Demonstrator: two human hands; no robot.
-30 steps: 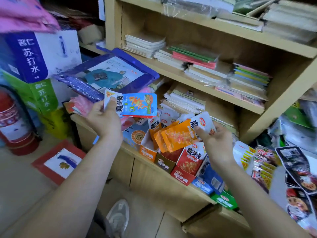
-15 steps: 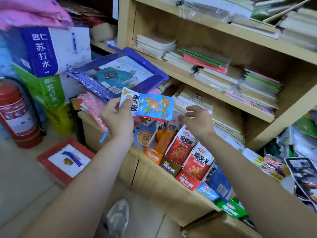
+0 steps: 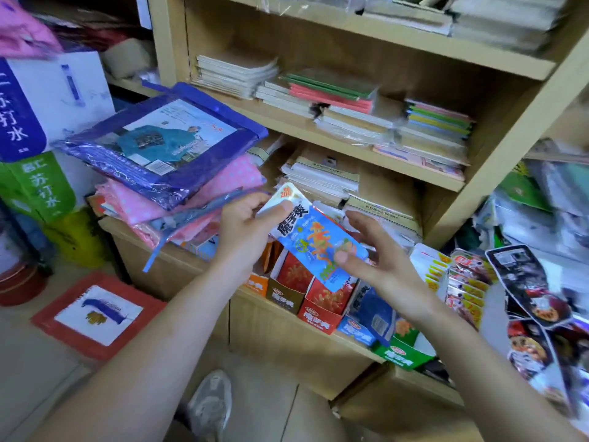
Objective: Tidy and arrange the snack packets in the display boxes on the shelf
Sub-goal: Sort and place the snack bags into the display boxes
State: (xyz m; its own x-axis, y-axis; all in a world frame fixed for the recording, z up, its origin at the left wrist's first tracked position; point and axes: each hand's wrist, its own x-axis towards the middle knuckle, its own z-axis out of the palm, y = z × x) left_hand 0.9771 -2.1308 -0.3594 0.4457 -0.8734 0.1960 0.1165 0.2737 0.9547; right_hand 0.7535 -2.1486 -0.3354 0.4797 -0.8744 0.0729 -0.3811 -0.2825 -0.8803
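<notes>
Left hand [image 3: 245, 228] gripped the blue packet [image 3: 315, 244] by its upper end, over the boxes [image 3: 318, 311] on the shelf [image 3: 497, 173]. Right hand [image 3: 382, 269]: thumb touching the packet's lower end, fingers loosely spread.

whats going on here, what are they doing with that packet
A person is sorting snacks at a wooden shelf. Their left hand grips a blue snack packet by its upper end, held tilted in the air above a row of display boxes on the shelf ledge. The right hand has its thumb on the packet's lower end, fingers spread. The boxes hold upright packets; the blue packet is not yet in any box.
</notes>
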